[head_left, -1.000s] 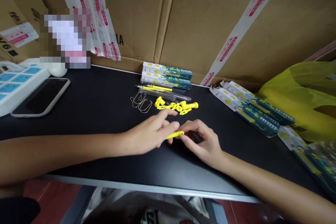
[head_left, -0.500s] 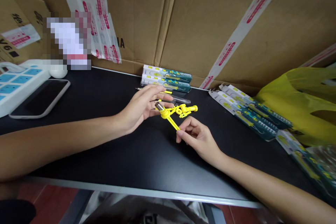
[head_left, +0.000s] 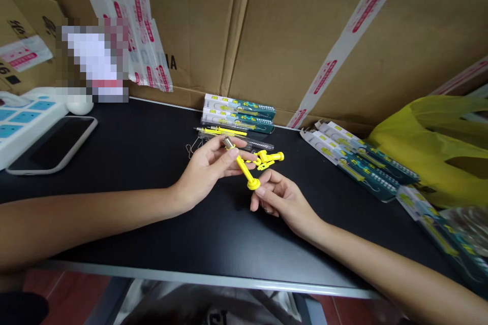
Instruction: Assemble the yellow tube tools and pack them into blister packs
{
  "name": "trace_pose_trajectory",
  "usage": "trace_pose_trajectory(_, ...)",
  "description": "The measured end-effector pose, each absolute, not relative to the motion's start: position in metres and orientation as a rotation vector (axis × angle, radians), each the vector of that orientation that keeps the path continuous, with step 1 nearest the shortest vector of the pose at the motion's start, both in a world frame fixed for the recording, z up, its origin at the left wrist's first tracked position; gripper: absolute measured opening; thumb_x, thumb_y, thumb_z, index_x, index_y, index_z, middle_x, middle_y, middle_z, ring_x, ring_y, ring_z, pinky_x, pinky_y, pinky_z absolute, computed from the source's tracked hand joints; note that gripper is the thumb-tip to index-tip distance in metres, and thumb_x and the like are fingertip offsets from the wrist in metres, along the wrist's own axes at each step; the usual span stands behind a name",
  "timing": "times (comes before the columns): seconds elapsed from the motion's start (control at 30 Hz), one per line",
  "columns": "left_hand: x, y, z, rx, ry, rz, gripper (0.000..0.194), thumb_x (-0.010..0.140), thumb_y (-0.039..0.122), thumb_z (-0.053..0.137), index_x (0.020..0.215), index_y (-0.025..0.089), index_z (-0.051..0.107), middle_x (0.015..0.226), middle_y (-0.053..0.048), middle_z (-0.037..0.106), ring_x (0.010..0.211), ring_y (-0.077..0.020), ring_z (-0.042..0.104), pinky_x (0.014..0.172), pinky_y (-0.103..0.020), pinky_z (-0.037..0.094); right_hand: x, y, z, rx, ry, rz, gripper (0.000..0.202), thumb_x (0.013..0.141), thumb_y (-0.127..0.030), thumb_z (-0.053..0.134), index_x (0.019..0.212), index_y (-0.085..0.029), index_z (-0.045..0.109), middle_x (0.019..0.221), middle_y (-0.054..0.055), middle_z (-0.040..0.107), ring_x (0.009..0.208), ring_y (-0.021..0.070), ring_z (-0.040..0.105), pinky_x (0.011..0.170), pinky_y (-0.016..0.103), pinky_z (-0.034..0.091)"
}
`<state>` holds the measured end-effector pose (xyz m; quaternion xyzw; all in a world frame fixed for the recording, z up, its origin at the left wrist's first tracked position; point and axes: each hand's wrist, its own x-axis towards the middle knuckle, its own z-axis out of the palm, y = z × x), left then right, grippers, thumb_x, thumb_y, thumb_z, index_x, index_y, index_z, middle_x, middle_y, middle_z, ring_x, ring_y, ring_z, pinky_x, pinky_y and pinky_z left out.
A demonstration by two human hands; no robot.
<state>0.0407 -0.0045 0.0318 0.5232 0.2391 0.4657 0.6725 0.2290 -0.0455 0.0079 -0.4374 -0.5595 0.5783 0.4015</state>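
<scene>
My left hand (head_left: 202, 172) pinches the upper part of a thin yellow plastic rod (head_left: 245, 168) between thumb and fingers. A silvery metal coil or sleeve (head_left: 228, 142) tops the rod. At its lower end is a round yellow cap (head_left: 253, 184), gripped by the thumb and fingertips of my right hand (head_left: 284, 198). The rod is tilted above the table. Behind it lie loose yellow plastic parts (head_left: 267, 158), partly hidden by my left fingers. Farther back are a yellow rod with a dark tip (head_left: 224, 131), a clear tube (head_left: 261, 144) and bent wire hooks (head_left: 193, 148).
Printed boxes (head_left: 238, 121) lie against the cardboard at the back. More boxes (head_left: 354, 160) run along the right, beside a yellow plastic bag (head_left: 415, 137). A phone (head_left: 53, 144) and a power strip (head_left: 23, 117) occupy the left of the black table (head_left: 229, 244).
My left hand has closed from loosely open onto the rod's upper part. The yellow cap has gone from beside the metal end down to the lower end, at my right fingertips.
</scene>
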Motion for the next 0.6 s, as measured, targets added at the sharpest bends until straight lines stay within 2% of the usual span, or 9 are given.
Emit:
trace_pose_trajectory(0.1,0.039,0.003,0.034,1.172,0.605,1.078,0.018,0.091,0.027,0.052,0.105,0.016,0.052,0.099,-0.007,0.071,0.084,-0.0162,0.070,0.076,-0.028,0.055,0.230,-0.045,0.007,-1.103,-1.438,1.487,0.024,0.085,-0.041,0.059,0.088,-0.020,0.048,0.064,0.000,0.068,0.040,0.0055,0.038,0.037,0.017,0.025)
trace_pose_trajectory(0.23,0.036,0.012,0.035,1.163,0.649,1.118,0.026,0.090,0.028,0.052,0.113,0.017,0.050,0.097,-0.007,0.070,0.079,-0.0155,0.071,0.076,-0.030,0.056,0.232,-0.043,0.005,-1.065,-1.479,1.515,0.024,0.086,-0.039,0.059,0.096,-0.020,0.050,0.071,0.001,0.069,0.041,0.0053,0.040,0.037,0.017,0.025)
trace_pose_trajectory(0.47,0.036,0.014,0.037,1.128,0.662,1.118,0.024,0.091,0.026,0.050,0.113,0.017,0.050,0.086,-0.003,0.068,0.074,-0.0130,0.069,0.073,-0.028,0.056,0.231,-0.044,0.008,-1.079,-1.520,1.546,0.025,0.086,-0.042,0.057,0.092,-0.019,0.049,0.071,0.003,0.070,0.041,0.0058,0.044,0.036,0.017,0.028)
trace_pose_trajectory(0.6,0.035,0.015,0.040,1.156,0.649,1.161,0.016,0.091,0.029,0.050,0.103,0.018,0.052,0.072,0.004,0.061,0.064,-0.0081,0.064,0.063,-0.020,0.053,0.232,-0.044,0.010,-1.089,-1.518,1.573,0.033,0.091,-0.049,0.043,0.091,-0.017,0.052,0.068,0.006,0.070,0.039,0.0066,0.044,0.035,0.017,0.026)
